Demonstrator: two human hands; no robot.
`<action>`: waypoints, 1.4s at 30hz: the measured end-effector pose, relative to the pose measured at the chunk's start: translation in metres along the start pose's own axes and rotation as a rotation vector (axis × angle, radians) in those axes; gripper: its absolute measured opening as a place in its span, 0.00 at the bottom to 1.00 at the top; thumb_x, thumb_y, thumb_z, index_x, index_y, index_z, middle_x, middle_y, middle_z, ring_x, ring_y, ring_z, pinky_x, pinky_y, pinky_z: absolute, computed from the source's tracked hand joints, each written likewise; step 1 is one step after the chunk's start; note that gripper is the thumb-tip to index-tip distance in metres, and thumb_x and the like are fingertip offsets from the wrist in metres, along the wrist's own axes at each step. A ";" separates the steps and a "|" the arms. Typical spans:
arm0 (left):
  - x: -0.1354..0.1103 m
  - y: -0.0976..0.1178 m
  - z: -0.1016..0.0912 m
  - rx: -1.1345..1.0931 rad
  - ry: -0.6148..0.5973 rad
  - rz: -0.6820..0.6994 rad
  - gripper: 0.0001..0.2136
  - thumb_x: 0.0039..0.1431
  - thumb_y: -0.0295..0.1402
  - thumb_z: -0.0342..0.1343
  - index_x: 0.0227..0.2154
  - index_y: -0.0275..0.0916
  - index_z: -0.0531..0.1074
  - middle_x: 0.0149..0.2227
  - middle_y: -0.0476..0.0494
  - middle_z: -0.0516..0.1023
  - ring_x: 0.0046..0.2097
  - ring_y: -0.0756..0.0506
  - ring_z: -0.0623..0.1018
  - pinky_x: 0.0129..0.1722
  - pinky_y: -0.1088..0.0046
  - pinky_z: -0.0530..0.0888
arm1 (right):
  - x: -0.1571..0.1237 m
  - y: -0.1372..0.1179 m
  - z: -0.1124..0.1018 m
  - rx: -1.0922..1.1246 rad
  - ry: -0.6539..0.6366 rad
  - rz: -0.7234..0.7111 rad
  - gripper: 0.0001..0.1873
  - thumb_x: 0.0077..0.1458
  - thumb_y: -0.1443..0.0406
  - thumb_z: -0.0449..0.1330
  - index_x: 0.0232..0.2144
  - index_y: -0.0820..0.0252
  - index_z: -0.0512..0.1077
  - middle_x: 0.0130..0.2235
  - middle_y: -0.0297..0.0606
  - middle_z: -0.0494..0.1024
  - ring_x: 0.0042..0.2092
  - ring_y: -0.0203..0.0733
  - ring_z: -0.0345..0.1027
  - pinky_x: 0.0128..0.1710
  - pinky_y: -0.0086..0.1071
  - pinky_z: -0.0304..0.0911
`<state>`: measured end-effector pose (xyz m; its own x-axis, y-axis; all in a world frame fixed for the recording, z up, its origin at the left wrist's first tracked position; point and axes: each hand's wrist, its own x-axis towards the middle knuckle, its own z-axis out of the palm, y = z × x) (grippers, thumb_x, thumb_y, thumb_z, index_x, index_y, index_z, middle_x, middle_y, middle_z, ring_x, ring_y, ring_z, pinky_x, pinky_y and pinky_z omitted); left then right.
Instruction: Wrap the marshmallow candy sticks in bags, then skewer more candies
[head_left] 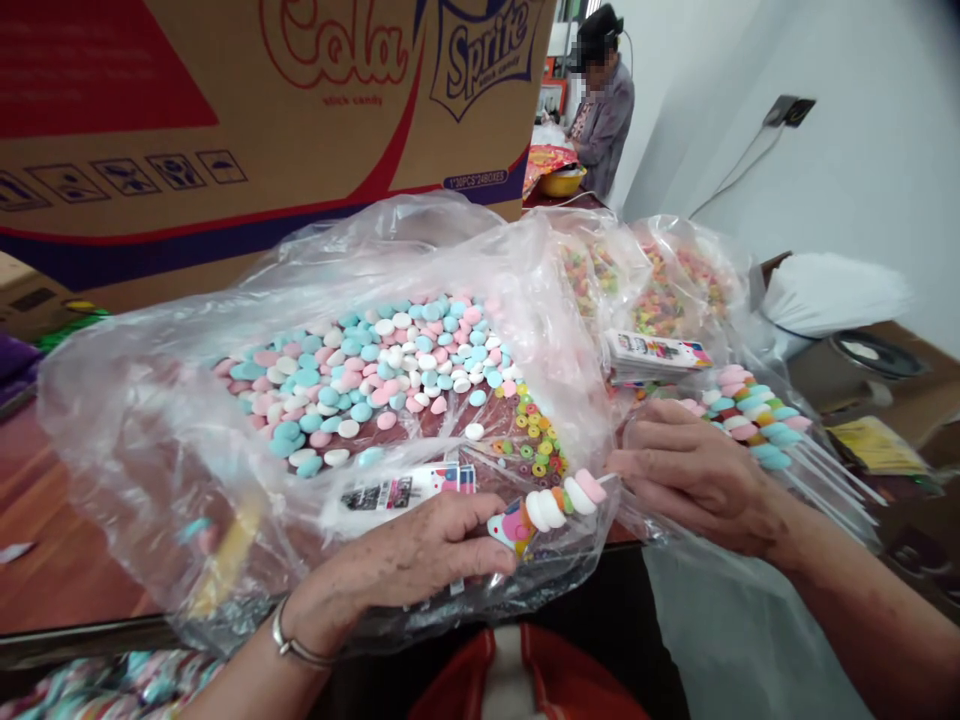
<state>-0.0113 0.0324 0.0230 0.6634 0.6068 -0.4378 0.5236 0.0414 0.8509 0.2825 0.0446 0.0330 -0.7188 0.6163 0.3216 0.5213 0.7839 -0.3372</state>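
In the head view, two hands share one candy skewer (566, 503), slanting between them over the near side of a clear plastic bag (142, 400) on the desk (45, 560). The left hand (435, 540) has its fingers pinched narrow around the printed end; the right hand (697, 475) has its fingers closed at the stick end. Pink, white and blue candies (360, 365) and small rings (536, 435) are too many to count. Two stacks of printed cards (660, 350) and several more skewers (757, 415) lie near the hands. One carton (225, 100) reads "Cola", "Sprite", "stick candy" and "1*30PCS*24BOXES". One other person (607, 120) is behind.
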 end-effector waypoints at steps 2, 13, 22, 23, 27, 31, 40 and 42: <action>0.002 -0.001 0.004 -0.010 -0.013 0.011 0.10 0.57 0.41 0.57 0.34 0.39 0.73 0.32 0.52 0.71 0.35 0.48 0.69 0.32 0.76 0.64 | 0.006 -0.001 0.002 0.044 -0.060 -0.033 0.13 0.64 0.68 0.50 0.32 0.60 0.74 0.27 0.36 0.70 0.33 0.40 0.59 0.37 0.37 0.53; 0.010 -0.015 0.036 -0.329 -0.114 -0.116 0.13 0.49 0.38 0.64 0.35 0.39 0.70 0.26 0.55 0.69 0.24 0.52 0.68 0.21 0.79 0.64 | 0.020 0.004 0.009 0.099 -0.205 -0.082 0.15 0.62 0.69 0.51 0.23 0.60 0.69 0.23 0.32 0.66 0.30 0.37 0.57 0.35 0.33 0.49; 0.011 -0.025 0.036 -0.508 0.095 -0.052 0.16 0.49 0.38 0.64 0.38 0.39 0.67 0.27 0.55 0.70 0.26 0.52 0.67 0.24 0.78 0.63 | 0.014 -0.007 0.003 0.100 -0.210 0.004 0.14 0.60 0.70 0.52 0.22 0.60 0.67 0.24 0.32 0.68 0.31 0.36 0.58 0.36 0.32 0.49; 0.011 -0.024 0.036 -0.450 0.124 -0.024 0.15 0.50 0.38 0.64 0.38 0.39 0.68 0.28 0.55 0.70 0.28 0.51 0.67 0.26 0.77 0.63 | 0.013 -0.008 0.002 0.094 -0.213 0.011 0.14 0.60 0.70 0.53 0.22 0.60 0.66 0.24 0.31 0.68 0.31 0.36 0.58 0.36 0.32 0.49; 0.011 -0.017 0.037 -0.074 0.154 0.061 0.15 0.52 0.42 0.64 0.38 0.40 0.71 0.32 0.53 0.71 0.33 0.49 0.68 0.32 0.75 0.62 | 0.016 -0.016 0.009 0.060 -0.257 -0.088 0.15 0.58 0.71 0.53 0.19 0.60 0.65 0.22 0.31 0.67 0.29 0.36 0.55 0.34 0.33 0.48; 0.014 -0.011 0.046 0.016 0.119 0.123 0.17 0.54 0.44 0.62 0.42 0.42 0.69 0.35 0.51 0.70 0.36 0.47 0.68 0.35 0.74 0.63 | 0.022 -0.018 0.026 0.059 -0.280 -0.156 0.15 0.58 0.70 0.54 0.19 0.60 0.65 0.23 0.32 0.68 0.30 0.37 0.55 0.35 0.34 0.49; 0.015 -0.007 0.069 -0.345 0.189 0.074 0.23 0.48 0.33 0.67 0.46 0.41 0.65 0.42 0.48 0.74 0.43 0.45 0.71 0.42 0.71 0.66 | 0.026 -0.014 0.032 0.249 -0.347 -0.139 0.14 0.55 0.72 0.53 0.18 0.60 0.66 0.21 0.30 0.68 0.28 0.34 0.55 0.36 0.31 0.51; 0.018 -0.010 0.076 -0.325 0.207 0.059 0.25 0.47 0.33 0.68 0.46 0.40 0.64 0.41 0.48 0.74 0.41 0.44 0.71 0.40 0.70 0.67 | 0.027 -0.020 0.042 0.219 -0.402 -0.180 0.13 0.54 0.71 0.55 0.18 0.60 0.67 0.22 0.30 0.70 0.28 0.35 0.56 0.36 0.33 0.52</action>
<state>0.0365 -0.0173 -0.0152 0.5481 0.7614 -0.3461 0.2693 0.2311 0.9349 0.2332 0.0421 0.0109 -0.9318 0.3609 0.0391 0.2945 0.8143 -0.5001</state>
